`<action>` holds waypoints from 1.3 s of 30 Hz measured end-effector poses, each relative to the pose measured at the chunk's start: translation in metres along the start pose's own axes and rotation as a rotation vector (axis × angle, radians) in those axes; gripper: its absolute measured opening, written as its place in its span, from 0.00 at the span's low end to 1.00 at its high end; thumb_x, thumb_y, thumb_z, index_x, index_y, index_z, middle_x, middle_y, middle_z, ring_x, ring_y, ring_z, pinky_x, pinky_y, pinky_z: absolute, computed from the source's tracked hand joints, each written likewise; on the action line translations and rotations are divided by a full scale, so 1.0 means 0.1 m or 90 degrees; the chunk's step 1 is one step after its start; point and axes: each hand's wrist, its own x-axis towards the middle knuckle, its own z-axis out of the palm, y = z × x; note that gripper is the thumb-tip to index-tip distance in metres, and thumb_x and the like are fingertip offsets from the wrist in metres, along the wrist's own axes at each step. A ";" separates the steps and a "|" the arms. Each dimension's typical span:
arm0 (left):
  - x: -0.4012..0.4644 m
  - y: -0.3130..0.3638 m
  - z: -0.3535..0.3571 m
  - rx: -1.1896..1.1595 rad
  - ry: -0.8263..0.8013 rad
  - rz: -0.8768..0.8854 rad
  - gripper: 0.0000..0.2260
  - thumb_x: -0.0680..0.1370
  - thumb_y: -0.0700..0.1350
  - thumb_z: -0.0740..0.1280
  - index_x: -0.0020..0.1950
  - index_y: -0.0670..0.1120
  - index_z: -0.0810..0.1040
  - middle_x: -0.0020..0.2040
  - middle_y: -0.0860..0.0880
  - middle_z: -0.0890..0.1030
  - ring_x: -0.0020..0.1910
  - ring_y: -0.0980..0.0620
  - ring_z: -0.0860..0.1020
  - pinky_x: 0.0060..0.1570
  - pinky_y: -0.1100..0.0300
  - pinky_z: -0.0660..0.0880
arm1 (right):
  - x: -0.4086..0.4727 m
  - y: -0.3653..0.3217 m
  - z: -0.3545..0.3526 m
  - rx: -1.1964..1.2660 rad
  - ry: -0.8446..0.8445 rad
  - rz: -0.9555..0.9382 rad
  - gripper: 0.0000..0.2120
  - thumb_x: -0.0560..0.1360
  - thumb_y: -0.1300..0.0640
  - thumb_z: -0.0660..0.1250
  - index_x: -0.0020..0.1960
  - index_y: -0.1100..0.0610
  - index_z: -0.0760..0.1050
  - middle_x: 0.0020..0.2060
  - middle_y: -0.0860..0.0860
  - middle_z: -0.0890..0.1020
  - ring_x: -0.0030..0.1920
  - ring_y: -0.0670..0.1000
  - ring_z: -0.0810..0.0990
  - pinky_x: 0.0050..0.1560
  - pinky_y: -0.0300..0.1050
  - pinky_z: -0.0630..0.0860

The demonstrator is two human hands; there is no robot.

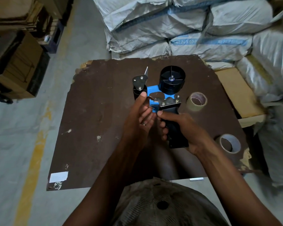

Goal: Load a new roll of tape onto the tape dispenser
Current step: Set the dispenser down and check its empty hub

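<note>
The blue-and-black handheld tape dispenser (162, 95) was held above the dark brown tabletop (91, 128), its black hub bare. The right hand (185, 128) had its fingers wrapped around the black handle. The left hand (140, 118) cupped the front, thumb on the roller, fingers loosely curled. Two tape rolls lay on the tabletop to the right: a tan one (197, 101) near the hub, a clear one (229, 143) beside the right wrist.

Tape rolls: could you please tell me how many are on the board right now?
2: one tape roll right of the dispenser's empty hub, another near the board's right edge. None appear hidden.
</note>
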 end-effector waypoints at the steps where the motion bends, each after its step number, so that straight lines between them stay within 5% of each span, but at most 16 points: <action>1: 0.00 -0.01 0.00 0.019 -0.003 0.002 0.40 0.65 0.67 0.75 0.68 0.43 0.75 0.69 0.37 0.74 0.72 0.36 0.68 0.70 0.34 0.65 | 0.00 0.00 -0.01 -0.004 -0.001 0.001 0.08 0.76 0.56 0.72 0.41 0.59 0.79 0.31 0.52 0.77 0.27 0.48 0.75 0.28 0.42 0.75; 8: -0.06 -0.02 0.08 0.054 0.004 -0.006 0.41 0.64 0.70 0.73 0.64 0.41 0.77 0.69 0.31 0.71 0.70 0.33 0.71 0.68 0.35 0.67 | 0.01 0.00 -0.05 -0.034 -0.006 -0.011 0.08 0.76 0.59 0.71 0.40 0.59 0.80 0.31 0.53 0.77 0.28 0.49 0.74 0.29 0.43 0.75; 14: -0.06 0.03 0.10 0.086 -0.033 0.008 0.35 0.68 0.66 0.70 0.49 0.32 0.77 0.39 0.38 0.70 0.39 0.40 0.72 0.43 0.48 0.71 | 0.08 0.05 -0.05 -0.035 -0.012 -0.019 0.05 0.75 0.59 0.71 0.42 0.59 0.80 0.31 0.53 0.77 0.27 0.49 0.75 0.29 0.45 0.74; 18: -0.05 0.03 0.12 0.092 0.013 0.024 0.30 0.68 0.64 0.70 0.54 0.38 0.79 0.45 0.38 0.75 0.44 0.41 0.74 0.46 0.47 0.72 | 0.11 0.03 -0.05 -0.021 -0.015 -0.007 0.05 0.76 0.58 0.71 0.43 0.59 0.79 0.31 0.53 0.77 0.27 0.49 0.75 0.29 0.43 0.74; 21: -0.03 -0.02 0.11 0.110 0.030 0.046 0.09 0.77 0.54 0.68 0.48 0.50 0.83 0.45 0.46 0.83 0.45 0.47 0.79 0.47 0.51 0.76 | 0.13 0.02 -0.05 -0.016 -0.015 0.002 0.05 0.76 0.58 0.71 0.43 0.59 0.79 0.30 0.52 0.77 0.26 0.48 0.75 0.28 0.43 0.74; 23: -0.01 -0.04 0.09 0.089 0.039 0.049 0.06 0.79 0.50 0.67 0.45 0.53 0.83 0.45 0.49 0.85 0.46 0.49 0.80 0.51 0.52 0.77 | 0.14 0.02 -0.06 -0.009 -0.017 0.006 0.06 0.77 0.58 0.70 0.42 0.59 0.79 0.30 0.52 0.77 0.26 0.48 0.75 0.27 0.42 0.74; 25: 0.00 -0.03 0.09 0.086 0.043 0.044 0.07 0.78 0.51 0.69 0.47 0.50 0.83 0.44 0.46 0.84 0.47 0.46 0.78 0.51 0.49 0.75 | 0.15 0.01 -0.07 -0.002 -0.020 0.006 0.07 0.77 0.58 0.70 0.41 0.58 0.79 0.30 0.51 0.77 0.26 0.48 0.74 0.27 0.42 0.74; 29: 0.01 0.00 0.16 0.088 0.067 0.020 0.30 0.70 0.60 0.72 0.61 0.37 0.78 0.48 0.41 0.79 0.48 0.43 0.76 0.52 0.49 0.74 | 0.15 0.00 -0.10 -0.001 -0.019 0.000 0.06 0.77 0.58 0.70 0.42 0.58 0.79 0.30 0.51 0.77 0.27 0.47 0.75 0.28 0.42 0.74; 36: 0.00 -0.04 0.17 0.118 0.036 0.014 0.36 0.68 0.67 0.70 0.59 0.36 0.79 0.42 0.42 0.80 0.40 0.45 0.79 0.40 0.53 0.76 | 0.19 0.07 -0.15 0.028 -0.020 -0.005 0.05 0.76 0.57 0.70 0.44 0.59 0.79 0.32 0.52 0.78 0.28 0.48 0.75 0.30 0.43 0.74; 39: -0.04 -0.05 0.22 0.122 -0.005 0.002 0.28 0.72 0.66 0.68 0.49 0.39 0.81 0.34 0.42 0.77 0.30 0.46 0.76 0.31 0.56 0.74 | 0.21 0.09 -0.17 0.037 -0.026 -0.007 0.06 0.76 0.56 0.71 0.45 0.59 0.78 0.33 0.52 0.77 0.29 0.48 0.75 0.31 0.43 0.74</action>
